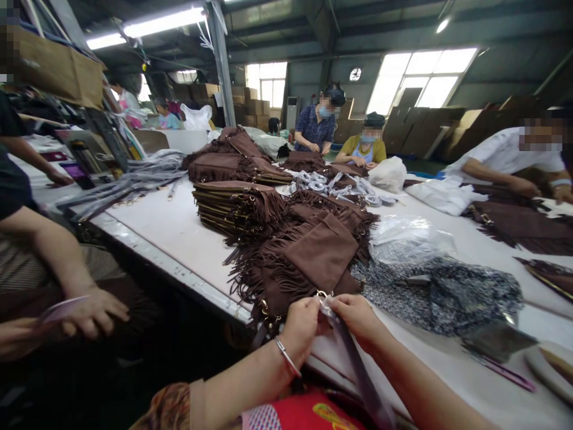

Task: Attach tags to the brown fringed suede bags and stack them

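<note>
Close together at the table's near edge, both my hands work at a metal ring (321, 294) beside a brown fringed bag (322, 251). My left hand (301, 325) is closed in a pinch at the ring. A dark bag strap (353, 358), with some whitish wrapping at its upper end, is pinched by my right hand (356, 318) and hangs down toward my lap. The exact join between ring and strap is hidden by my fingers. The bag lies on the table with its fringe spread to the left; a second gold clasp (264, 307) shows at its lower left corner.
Left of centre stands a stack of brown bags (237, 209). Bundled grey straps (147, 170) lie farther left. A speckled cloth (447, 292), clear plastic (407, 239) and pink-handled snips (505, 373) are at right. A co-worker's hand (96, 313) is at left; other people work across the table.
</note>
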### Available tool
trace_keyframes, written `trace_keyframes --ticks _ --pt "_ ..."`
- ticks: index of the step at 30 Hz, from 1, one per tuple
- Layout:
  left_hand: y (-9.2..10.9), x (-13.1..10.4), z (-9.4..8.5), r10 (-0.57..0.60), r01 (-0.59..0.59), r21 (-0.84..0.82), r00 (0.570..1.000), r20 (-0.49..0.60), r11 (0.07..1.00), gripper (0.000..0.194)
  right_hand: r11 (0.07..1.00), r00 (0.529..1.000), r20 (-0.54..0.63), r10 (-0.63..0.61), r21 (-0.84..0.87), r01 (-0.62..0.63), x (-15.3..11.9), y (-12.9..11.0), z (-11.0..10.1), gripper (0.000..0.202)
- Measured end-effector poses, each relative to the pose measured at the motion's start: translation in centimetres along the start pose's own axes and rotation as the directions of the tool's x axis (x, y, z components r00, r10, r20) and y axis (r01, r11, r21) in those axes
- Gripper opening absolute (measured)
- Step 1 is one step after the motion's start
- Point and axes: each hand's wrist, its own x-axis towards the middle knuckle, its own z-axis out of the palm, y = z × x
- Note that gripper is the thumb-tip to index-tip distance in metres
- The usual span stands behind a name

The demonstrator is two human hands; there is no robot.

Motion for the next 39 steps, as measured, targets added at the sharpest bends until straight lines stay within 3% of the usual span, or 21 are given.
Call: trace_keyframes --ticks 3,6,11,15,19,23,28,33,36,39 --pt "0.4 -0.8 -0.4 -0.121 0.122 -0.004 0.992 0.036 0.993 0.039 0.999 0.999 -0.025 0.029 -0.018 -0.029 0.2 -0.1 -0.1 0.039" --pt "0.6 -1.3 -0.5 -0.138 0.136 0.082 0.99 0.023 0.987 0.038 0.989 0.999 -0.041 -0.028 -0.15 0.022 0.6 -0.4 -0.2 0.04" --pt "0.7 -1.0 -0.4 -0.044 0.053 0.138 0.997 -0.066 0.989 0.031 0.92 0.992 -0.044 -0.116 -0.381 0.091 1.4 -1.0 0.2 0.034" --pt "0.6 -0.7 -0.8 0.082 -0.069 0.159 0.993 -0.081 0.985 0.046 0.834 0.953 -0.077 -0.293 -0.509 0.216 1.6 -1.4 0.8 0.03" --pt "0.9 -0.4 -1.0 0.136 -0.119 0.236 0.989 -0.06 0.964 0.037 0.797 0.933 0.035 -0.358 -0.51 0.325 1.8 -1.7 1.1 0.027" --pt "1.6 0.8 -1.0 0.202 -0.162 0.379 0.977 -0.066 0.911 0.016 0.784 0.951 0.074 -0.299 -0.549 0.289 2.7 -1.9 0.9 0.023" --pt "1.8 2.8 -1.4 0.287 -0.179 0.539 0.95 -0.123 0.823 0.01 0.74 0.957 0.03 -0.29 -0.627 0.244 4.5 -1.7 0.9 0.021" --pt "1.3 3.8 -1.3 0.279 -0.151 0.459 0.934 -0.224 0.875 0.01 0.742 0.957 -0.012 -0.29 -0.634 0.217 5.4 -1.2 0.9 0.02" --pt "1.4 3.6 -0.9 0.343 -0.203 0.464 0.908 -0.24 0.862 0.009 0.755 0.956 -0.014 -0.294 -0.616 0.223 5.5 -1.2 0.9 0.018" --pt "1.5 2.3 -0.3 0.249 -0.134 0.407 0.937 -0.246 0.904 0.012 0.771 0.943 -0.084 -0.323 -0.601 0.21 5.5 -1.2 1.1 0.019"
